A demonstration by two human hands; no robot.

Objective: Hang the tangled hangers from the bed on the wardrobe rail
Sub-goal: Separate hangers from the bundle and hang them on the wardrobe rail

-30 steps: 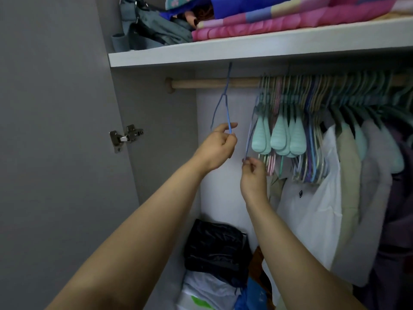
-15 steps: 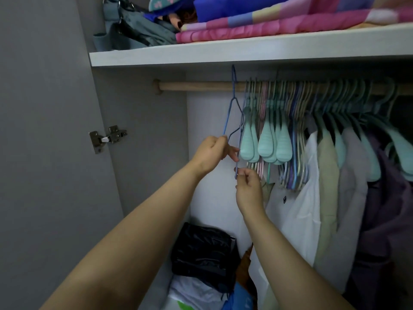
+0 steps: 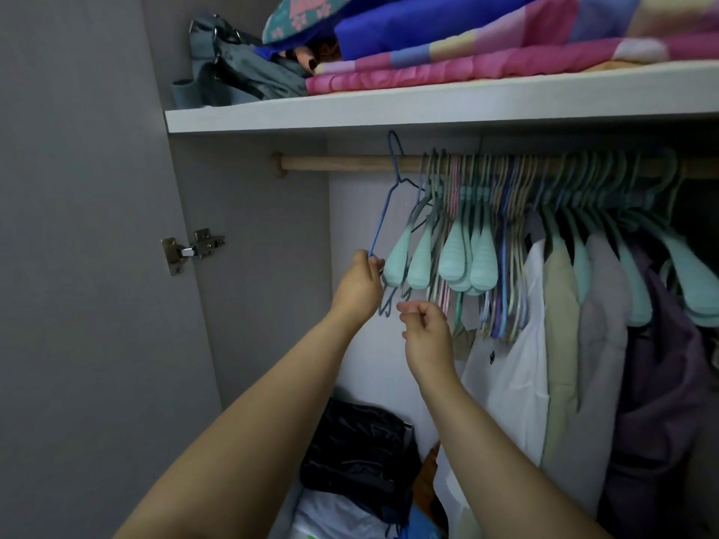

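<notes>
Grey matte door panel at far left with a metal hinge [image 3: 193, 247] on its inner edge. White shelf [image 3: 428, 105] spans the top; at its left end a slumped grey bag [image 3: 229, 68], then folded pink and blue quilts [image 3: 486, 44]. Under the shelf, a round wooden rail [image 3: 338, 164]. Blue hanger [image 3: 383, 212], thin wire, hook over the rail near its left end, just left of the packed row. Left hand [image 3: 360, 287] pinches the hanger's lower left arm between thumb and fingers. Right hand [image 3: 426, 330] just beside it, below the hanger's bottom bend, fingers loosely curled, holding nothing, not touching the wire as far as I can tell. Hands close together but apart. Right of the wire one: mint hangers [image 3: 451, 254], plastic, with broad ribbed rounded shoulders, tightly bunched with thin pastel ones. Further right, hung clothes: white shirt [image 3: 513, 367], beige, grey, purple. Wardrobe floor: crumpled black bag [image 3: 358, 445] over white plastic.
</notes>
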